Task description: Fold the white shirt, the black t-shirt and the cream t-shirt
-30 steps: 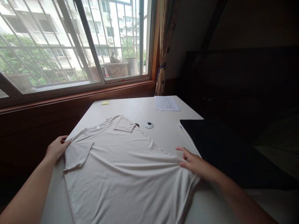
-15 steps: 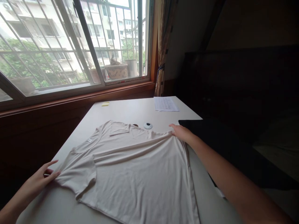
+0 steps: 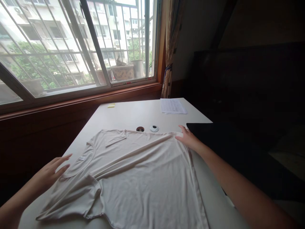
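Observation:
A cream short-sleeved T-shirt (image 3: pixel 147 178) lies spread over the white table (image 3: pixel 133 113), its neckline to the left and its hem to the right. Creases run slantwise across its body, and the nearer sleeve is rumpled. Beside the neckline is my left hand (image 3: pixel 52 168), fingers apart and gripping no cloth. At the far hem corner, my right hand (image 3: pixel 189 138) has its thumb and fingers spread, with the fingertips at the fabric's edge.
Behind the shirt are a round table hole (image 3: pixel 140 129) and a white ring-shaped cover (image 3: pixel 154 128). Printed sheets (image 3: pixel 173 106) and a yellow sticky note (image 3: pixel 111 105) lie farther back. Black cloth (image 3: pixel 228 149) is on the right. A barred window (image 3: pixel 71 47) stands beyond.
My left hand has let go of the near sleeve, which has dropped toward me, and moved up by the neckline. My right hand's fingers have opened at the hem. The table hole is now uncovered.

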The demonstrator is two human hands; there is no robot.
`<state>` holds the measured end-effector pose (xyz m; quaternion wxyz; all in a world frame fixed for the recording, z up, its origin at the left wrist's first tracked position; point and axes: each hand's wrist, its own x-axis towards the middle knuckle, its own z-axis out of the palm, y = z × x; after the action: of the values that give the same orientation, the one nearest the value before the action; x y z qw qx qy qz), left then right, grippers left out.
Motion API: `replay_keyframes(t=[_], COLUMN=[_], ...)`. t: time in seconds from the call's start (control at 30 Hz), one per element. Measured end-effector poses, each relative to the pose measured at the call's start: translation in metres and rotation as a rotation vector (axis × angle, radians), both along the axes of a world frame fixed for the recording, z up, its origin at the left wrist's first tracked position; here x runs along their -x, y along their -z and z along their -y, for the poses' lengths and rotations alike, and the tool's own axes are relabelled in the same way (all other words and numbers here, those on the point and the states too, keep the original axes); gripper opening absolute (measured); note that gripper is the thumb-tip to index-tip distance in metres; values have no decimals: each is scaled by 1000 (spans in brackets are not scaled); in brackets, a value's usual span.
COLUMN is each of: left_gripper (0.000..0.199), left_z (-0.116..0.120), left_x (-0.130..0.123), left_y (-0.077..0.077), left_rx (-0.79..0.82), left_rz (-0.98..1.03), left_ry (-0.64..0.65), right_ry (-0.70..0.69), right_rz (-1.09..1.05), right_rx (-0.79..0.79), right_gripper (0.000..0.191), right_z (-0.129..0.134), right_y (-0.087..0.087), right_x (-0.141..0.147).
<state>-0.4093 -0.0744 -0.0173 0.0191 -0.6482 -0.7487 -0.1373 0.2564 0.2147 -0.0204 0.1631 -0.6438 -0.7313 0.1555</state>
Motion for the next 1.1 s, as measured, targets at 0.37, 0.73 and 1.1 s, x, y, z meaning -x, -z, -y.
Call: replay_keyframes(t=[0.37,0.73,1.1], left_gripper=[68,70,66], left_z=[-190,-198,-186], left_x=[-104,-57,-33], left_y=[36,46,44], left_rx=[172,213,159], left_rz=[-8,-63,-74], left_ry=[261,58,19], right_ry=[25,-48,17], right_rz=[-127,-346,-363], right_rx=[203,74,-79], right_gripper=[83,66,61], right_z=[81,90,63], right_y=[-1,1,14], right_x=[-21,0,23])
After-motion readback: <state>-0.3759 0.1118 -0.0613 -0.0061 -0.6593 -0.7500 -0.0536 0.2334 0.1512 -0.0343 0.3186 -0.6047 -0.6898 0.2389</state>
